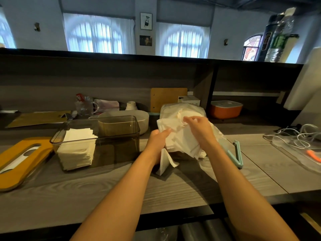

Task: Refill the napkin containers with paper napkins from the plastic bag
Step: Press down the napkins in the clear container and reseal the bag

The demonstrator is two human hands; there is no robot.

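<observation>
A smoky clear napkin container (119, 134) stands left of centre on the counter, with a stack of white napkins (76, 150) filling its left half. Behind my hands lies the plastic bag (182, 108) of napkins. Both hands hold a loose bundle of white paper napkins (180, 138) in front of the bag. My left hand (159, 138) grips the bundle's left side from below. My right hand (199, 127) grips its top right. One folded napkin (165, 162) stands on the counter under the bundle.
A yellow container lid (19, 164) lies at the far left. A grey oval container (142, 119) sits behind the clear one. A teal bag clip (234, 153) lies to the right, white cables (298, 136) and an orange box (225, 108) farther right.
</observation>
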